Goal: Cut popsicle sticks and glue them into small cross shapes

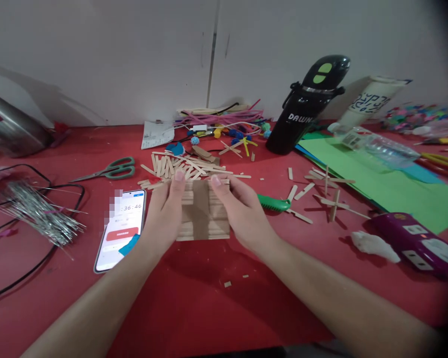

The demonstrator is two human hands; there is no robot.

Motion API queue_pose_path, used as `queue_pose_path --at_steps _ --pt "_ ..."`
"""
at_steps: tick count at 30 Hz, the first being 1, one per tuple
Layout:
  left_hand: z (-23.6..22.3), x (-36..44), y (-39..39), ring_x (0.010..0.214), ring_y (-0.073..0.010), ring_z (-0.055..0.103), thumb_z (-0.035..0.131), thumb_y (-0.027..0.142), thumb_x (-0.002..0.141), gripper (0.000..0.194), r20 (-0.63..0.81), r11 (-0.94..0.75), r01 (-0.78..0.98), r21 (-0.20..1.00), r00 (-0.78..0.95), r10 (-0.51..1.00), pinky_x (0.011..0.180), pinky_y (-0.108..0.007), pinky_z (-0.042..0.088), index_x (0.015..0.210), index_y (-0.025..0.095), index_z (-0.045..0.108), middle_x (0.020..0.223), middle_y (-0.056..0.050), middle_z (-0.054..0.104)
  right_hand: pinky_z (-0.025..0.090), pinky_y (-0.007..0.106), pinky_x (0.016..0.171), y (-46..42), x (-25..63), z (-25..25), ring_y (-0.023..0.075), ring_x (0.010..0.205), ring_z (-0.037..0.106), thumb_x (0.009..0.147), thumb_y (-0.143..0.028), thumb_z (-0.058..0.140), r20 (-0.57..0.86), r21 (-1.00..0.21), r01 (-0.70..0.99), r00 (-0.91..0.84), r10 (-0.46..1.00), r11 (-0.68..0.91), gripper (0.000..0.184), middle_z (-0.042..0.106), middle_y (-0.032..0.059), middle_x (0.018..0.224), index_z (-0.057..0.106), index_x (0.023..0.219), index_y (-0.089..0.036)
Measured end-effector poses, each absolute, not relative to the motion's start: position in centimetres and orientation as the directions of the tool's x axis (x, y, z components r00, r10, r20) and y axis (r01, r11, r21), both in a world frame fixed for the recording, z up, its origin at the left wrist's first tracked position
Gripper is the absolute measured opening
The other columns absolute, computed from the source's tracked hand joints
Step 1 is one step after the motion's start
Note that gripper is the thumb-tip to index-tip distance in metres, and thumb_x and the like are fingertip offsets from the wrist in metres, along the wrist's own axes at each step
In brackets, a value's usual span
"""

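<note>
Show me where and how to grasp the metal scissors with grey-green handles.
Best gripped by the grey-green looped handles, probably from the right: the scissors lie with their loops turned right, while the slim metal blades point left, away from that approach.

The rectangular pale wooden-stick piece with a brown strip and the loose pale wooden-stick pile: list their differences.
The rectangular pale wooden-stick piece is held between the left hand and right hand; the loose pale wooden-stick pile lies on the red table. The piece's sticks run parallel, packed together; the pile's point many ways. Both show pale wood.
</note>
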State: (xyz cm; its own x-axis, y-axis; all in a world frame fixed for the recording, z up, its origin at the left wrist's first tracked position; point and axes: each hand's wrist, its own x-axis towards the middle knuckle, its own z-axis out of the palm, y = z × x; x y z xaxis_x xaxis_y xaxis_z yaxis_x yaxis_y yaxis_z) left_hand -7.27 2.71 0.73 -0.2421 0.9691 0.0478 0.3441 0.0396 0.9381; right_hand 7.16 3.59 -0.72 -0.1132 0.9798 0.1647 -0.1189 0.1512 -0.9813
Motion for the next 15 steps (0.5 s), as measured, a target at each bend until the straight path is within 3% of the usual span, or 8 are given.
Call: queue_pose_path --at_steps 4,10,15 --pt "0.2 -8.2 3.2 0.084 -0.0234 0.070 0.048 0.067 0.089 0.054 0.074 -0.005 0.259 0.966 -0.257 0.964 0.073 -0.031 0.055 0.088 0.019 0.071 0.084 -0.006 0.076 0.056 0.037 0.085 3.6 7.2 -0.8 0.0216 0.097 0.068 0.077 -0.054 0.074 0.098 -0.981 -0.191 -0.274 0.957 0.046 0.046 0.072 0.0073 0.107 0.059 0.107 -0.023" --pt "-1.2 -8.6 3.8 0.083 -0.0247 0.072 0.045 0.072 0.087 0.063 0.036 -0.028 0.038 0.999 -0.216 0.976 0.073 -0.034 0.057 0.105 0.018 0.072 0.087 -0.009 0.077 0.055 0.038 0.090 3.5 7.7 -0.7 0.0216 0.101 0.069 0.086 -0.047 0.069 0.224 -0.967 -0.185 -0.309 0.924 0.173 0.034 0.072 0.0071 0.112 0.059 0.110 -0.024" --pt "-0.9 -8.5 3.8 0.085 -0.0241 0.072 0.046 0.072 0.087 0.063 0.061 -0.041 0.098 0.994 -0.206 0.977 0.076 -0.033 0.058 0.102 0.017 0.073 0.086 -0.009 0.077 0.054 0.036 0.091 3.3 7.6 -0.5 0.0211 0.101 0.066 0.090 -0.046 0.063 0.249 -0.967 -0.120 -0.275 0.929 0.224 0.029 0.070 0.0063 0.111 0.060 0.108 -0.024"
